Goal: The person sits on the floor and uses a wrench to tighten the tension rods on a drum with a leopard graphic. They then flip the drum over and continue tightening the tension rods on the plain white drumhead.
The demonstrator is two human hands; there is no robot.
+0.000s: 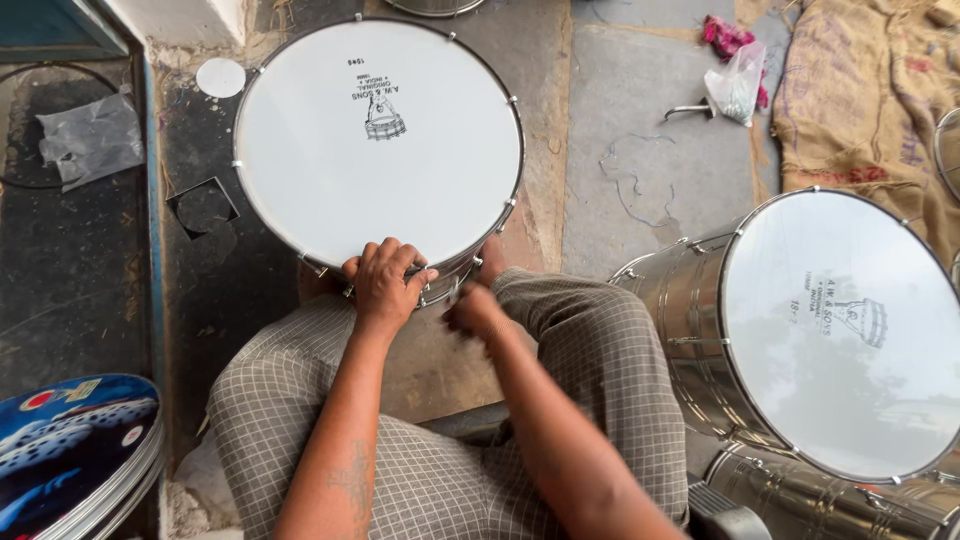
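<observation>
A round drum with a white skin [378, 140] and a metal rim stands on the floor between my knees. My left hand [385, 282] rests on its near rim, fingers curled over the edge. My right hand [472, 310] is just below the rim at the drum's near side, blurred, fingers closed; whether it holds a small tool is unclear. My legs in checked cloth [590, 340] frame the drum.
A second steel drum [800, 330] lies on its side at the right, another steel shell [830, 495] below it. A stack of printed drum skins [75, 440] sits at bottom left. A burlap sack [870, 100], plastic bag [738, 85] and small white disc [221, 77] lie on the stone floor.
</observation>
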